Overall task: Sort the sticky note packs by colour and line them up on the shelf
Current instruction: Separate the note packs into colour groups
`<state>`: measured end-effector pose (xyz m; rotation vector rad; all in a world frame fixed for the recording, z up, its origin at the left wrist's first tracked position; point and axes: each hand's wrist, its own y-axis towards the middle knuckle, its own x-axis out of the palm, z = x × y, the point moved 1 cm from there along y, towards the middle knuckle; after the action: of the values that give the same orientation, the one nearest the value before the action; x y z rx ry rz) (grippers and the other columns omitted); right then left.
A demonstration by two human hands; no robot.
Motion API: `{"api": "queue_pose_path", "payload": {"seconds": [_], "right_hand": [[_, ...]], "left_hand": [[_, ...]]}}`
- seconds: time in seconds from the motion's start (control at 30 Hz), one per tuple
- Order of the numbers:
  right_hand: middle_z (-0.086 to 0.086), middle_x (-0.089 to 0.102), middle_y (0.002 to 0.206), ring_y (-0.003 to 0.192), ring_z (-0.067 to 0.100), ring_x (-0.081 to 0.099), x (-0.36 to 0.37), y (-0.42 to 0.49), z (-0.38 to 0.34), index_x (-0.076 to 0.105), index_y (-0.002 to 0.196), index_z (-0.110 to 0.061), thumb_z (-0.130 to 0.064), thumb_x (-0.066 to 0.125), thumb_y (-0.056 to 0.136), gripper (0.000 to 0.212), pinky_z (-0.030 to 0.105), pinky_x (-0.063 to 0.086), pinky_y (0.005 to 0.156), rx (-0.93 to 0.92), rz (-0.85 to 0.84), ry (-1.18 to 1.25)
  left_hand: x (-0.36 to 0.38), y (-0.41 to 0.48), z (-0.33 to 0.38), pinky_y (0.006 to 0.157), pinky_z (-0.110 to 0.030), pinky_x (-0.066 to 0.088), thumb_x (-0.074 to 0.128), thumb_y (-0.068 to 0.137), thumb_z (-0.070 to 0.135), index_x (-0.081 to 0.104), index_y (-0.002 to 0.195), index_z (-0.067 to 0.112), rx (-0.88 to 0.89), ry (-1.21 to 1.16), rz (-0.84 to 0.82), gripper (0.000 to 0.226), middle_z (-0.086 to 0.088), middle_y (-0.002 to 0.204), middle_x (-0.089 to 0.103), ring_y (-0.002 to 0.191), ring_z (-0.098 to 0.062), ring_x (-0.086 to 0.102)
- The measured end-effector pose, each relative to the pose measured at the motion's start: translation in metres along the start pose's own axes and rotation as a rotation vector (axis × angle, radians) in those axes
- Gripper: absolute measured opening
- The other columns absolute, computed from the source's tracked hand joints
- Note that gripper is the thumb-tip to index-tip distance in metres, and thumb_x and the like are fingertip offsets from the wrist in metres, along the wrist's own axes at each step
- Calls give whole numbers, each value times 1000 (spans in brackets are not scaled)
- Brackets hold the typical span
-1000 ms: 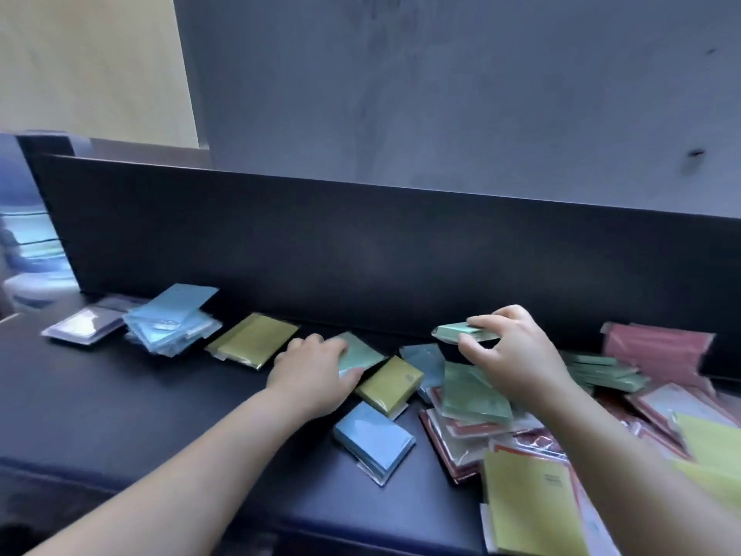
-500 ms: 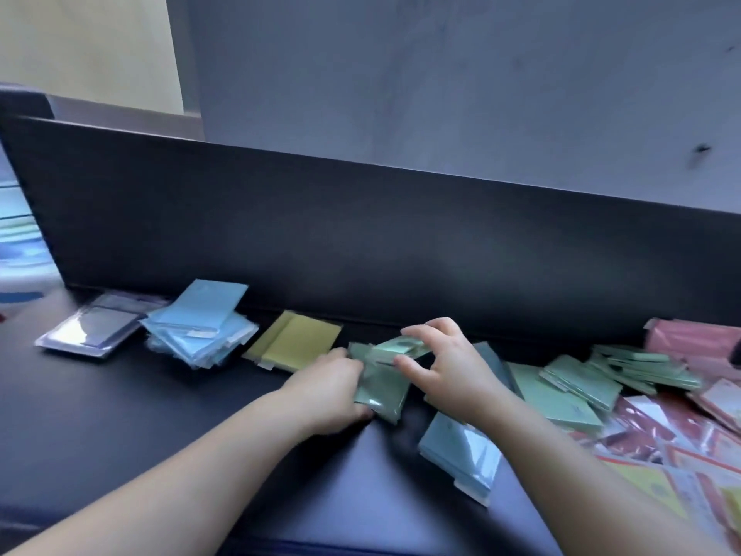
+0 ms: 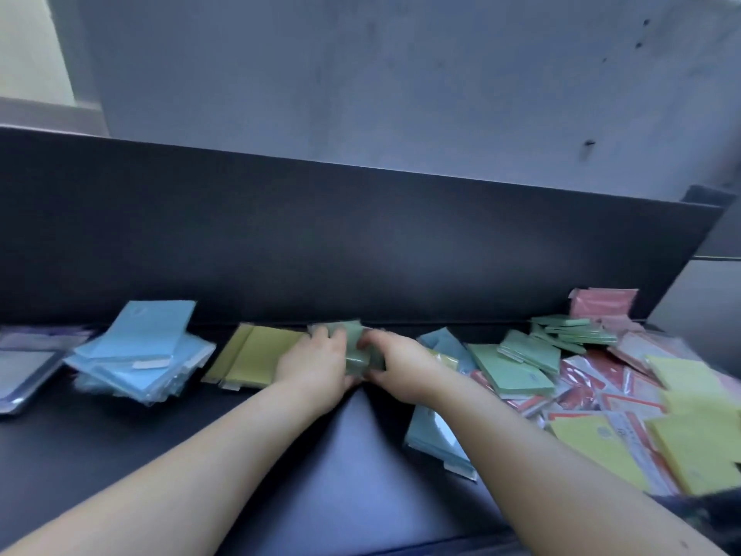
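Observation:
Both hands meet at the middle of the dark shelf around a small stack of green packs. My left hand grips its left side and my right hand grips its right side. Just left of it lie olive-yellow packs, then a blue stack. To the right sits an unsorted heap: green packs, more green ones, red and white packs, yellow packs, pink packs and a blue pack.
A tall dark back panel runs behind the shelf, with a grey wall above it. Clear-wrapped grey packs lie at the far left. The shelf's front edge runs along the bottom of the view.
My right hand brought its green pack down and left onto the green pack under my left hand. Both hands now hold the stack together beside the olive-yellow packs. The camera shifted left.

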<state>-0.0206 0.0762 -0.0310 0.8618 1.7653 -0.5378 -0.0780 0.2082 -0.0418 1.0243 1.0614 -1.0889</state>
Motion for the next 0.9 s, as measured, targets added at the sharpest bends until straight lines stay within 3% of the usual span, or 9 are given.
{"api": "queue_pose_path", "payload": {"seconds": [0.13, 0.3, 0.47, 0.6, 0.7, 0.8, 0.9], "right_hand": [[0, 45, 141, 123, 20, 49, -9, -12, 10, 47, 135, -19, -23, 61, 87, 50, 27, 38, 102, 27, 35, -3], [-1, 53, 131, 122, 16, 48, -36, -40, 43, 54, 128, -20, -28, 62, 88, 42, 24, 34, 102, 87, 165, -30], [-4, 54, 130, 122, 13, 48, -68, -78, 83, 54, 128, -22, -32, 59, 90, 40, 22, 33, 100, 183, 219, -61], [-4, 54, 132, 124, 12, 46, -82, -102, 109, 54, 129, -23, -31, 58, 90, 40, 24, 35, 102, 206, 195, -38], [-5, 53, 135, 126, 11, 45, -86, -113, 117, 54, 131, -22, -34, 59, 90, 43, 21, 31, 102, 115, 155, -41], [-5, 53, 135, 126, 11, 44, -86, -119, 117, 54, 132, -21, -37, 58, 91, 44, 21, 31, 102, -3, 98, -41], [-1, 58, 126, 120, 16, 48, -83, -119, 113, 57, 128, -19, -37, 57, 91, 41, 27, 36, 101, -116, 44, -45]], "left_hand": [[-3, 4, 9, 97, -38, 43, 60, 86, 51, 35, 136, 18, 42, 48, -4, 66, -7, 131, 41, 123, -28, 43], [-8, 2, 51, 97, -38, 41, 51, 91, 49, 39, 131, 21, 162, -32, 59, 50, -4, 129, 43, 122, -26, 41], [-1, 13, 99, 95, -39, 43, 48, 92, 46, 41, 132, 21, 209, -108, -38, 47, -5, 127, 45, 119, -27, 45], [12, 33, 123, 95, -38, 43, 51, 88, 54, 35, 139, 21, 121, -95, -173, 63, -11, 134, 44, 119, -31, 49], [15, 39, 133, 95, -37, 46, 64, 77, 55, 33, 142, 20, 14, -69, -261, 80, -12, 133, 43, 116, -31, 52], [16, 38, 136, 88, -33, 48, 66, 75, 35, 36, 138, 20, -74, -91, -236, 72, -11, 121, 47, 107, -28, 55], [11, 32, 135, 86, -33, 48, 65, 75, 29, 34, 138, 21, -172, -165, -131, 72, -10, 119, 48, 106, -28, 55]]}}
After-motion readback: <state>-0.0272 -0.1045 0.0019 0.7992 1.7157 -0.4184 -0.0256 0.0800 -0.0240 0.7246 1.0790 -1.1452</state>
